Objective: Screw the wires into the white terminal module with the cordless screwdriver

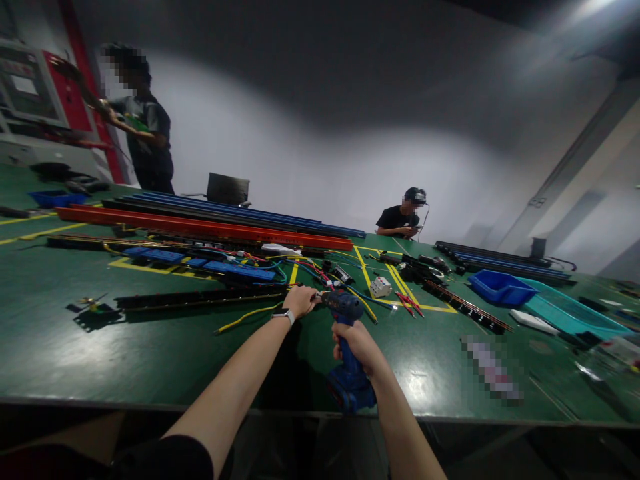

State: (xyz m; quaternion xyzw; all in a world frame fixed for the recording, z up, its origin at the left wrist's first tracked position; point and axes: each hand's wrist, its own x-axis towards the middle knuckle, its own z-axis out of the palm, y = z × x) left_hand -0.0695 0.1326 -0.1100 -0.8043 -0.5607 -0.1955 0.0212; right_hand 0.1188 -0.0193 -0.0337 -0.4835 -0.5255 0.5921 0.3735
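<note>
Currently, a blue cordless drill (346, 305) is held roughly upright over the worktop's (175, 363) near edge, nose pointing left, chunky battery base lowest. The right hand (356, 341) is wrapped round its handle; the left hand (301, 301) has its fingers drawn together right by the nose, though whether they pinch a small part I cannot tell. Work seems under way: what is finished at the nose does not show, and the yellow cable (245, 321) has a loose end. Farther out lie a long black strip (195, 301), blue modules (243, 271), an orange-red channel (210, 227) and a white circuit breaker (381, 287).
</note>
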